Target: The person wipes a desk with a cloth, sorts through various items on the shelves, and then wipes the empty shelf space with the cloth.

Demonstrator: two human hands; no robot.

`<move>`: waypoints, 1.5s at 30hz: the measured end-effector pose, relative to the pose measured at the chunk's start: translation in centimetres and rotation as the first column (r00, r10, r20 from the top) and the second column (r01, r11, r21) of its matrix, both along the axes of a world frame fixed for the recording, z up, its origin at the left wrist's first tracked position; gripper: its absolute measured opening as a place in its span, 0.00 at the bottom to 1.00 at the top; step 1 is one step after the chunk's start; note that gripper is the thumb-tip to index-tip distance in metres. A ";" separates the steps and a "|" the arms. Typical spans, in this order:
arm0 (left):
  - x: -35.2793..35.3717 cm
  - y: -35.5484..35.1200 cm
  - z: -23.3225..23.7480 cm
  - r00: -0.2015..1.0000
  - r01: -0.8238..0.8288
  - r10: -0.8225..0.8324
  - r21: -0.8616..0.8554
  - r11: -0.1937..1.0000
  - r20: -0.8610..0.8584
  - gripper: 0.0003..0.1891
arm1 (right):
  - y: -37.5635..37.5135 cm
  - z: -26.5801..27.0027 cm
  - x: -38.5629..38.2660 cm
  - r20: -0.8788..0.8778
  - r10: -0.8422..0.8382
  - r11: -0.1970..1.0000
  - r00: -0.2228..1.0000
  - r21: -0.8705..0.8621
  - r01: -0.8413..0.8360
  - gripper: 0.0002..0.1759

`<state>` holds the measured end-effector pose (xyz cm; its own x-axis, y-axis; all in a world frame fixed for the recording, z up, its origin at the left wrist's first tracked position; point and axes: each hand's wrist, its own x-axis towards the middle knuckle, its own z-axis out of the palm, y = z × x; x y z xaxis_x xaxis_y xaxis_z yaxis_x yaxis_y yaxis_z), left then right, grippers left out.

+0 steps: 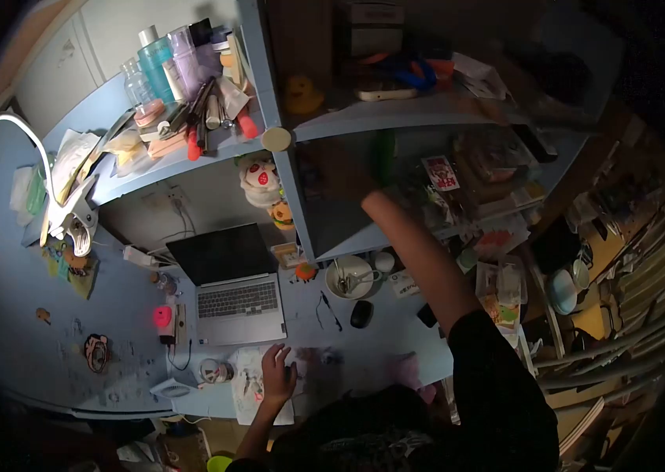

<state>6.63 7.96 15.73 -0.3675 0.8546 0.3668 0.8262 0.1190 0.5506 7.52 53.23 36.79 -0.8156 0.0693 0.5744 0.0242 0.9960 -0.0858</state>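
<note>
My left hand rests at the desk's front with its fingers apart, holding nothing. Under and beside it lies a white sheet with printed or drawn marks. My right arm stretches up into the lower compartment of the blue shelf, where my right hand is in deep shadow. Its fingers do not show, and I cannot tell what they hold. A green object stands just right of that hand. Below the arm, a white bowl with utensils sits on the desk near a black mouse.
An open laptop stands left of the bowl. Bottles and cosmetics crowd the upper left shelf beside a lit white lamp. Packets and boxes fill the compartment's right side. A small jar stands left of the sheet.
</note>
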 end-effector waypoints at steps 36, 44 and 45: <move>2.5 1.5 4.0 0.985 0.167 -0.169 0.068 0.984 0.025 0.23 | -0.2 0.4 3.9 -0.055 -0.033 0.990 0.998 -0.140 0.025 0.42; 3.1 4.4 8.7 0.981 0.195 -0.192 0.159 0.968 -0.032 0.26 | -6.3 2.7 12.0 -0.294 -0.156 0.981 0.943 -0.155 0.114 0.42; 3.4 5.2 9.7 0.980 0.199 -0.199 0.216 0.956 -0.021 0.28 | -7.7 2.7 13.4 -0.288 -0.156 0.981 0.945 -0.158 0.113 0.42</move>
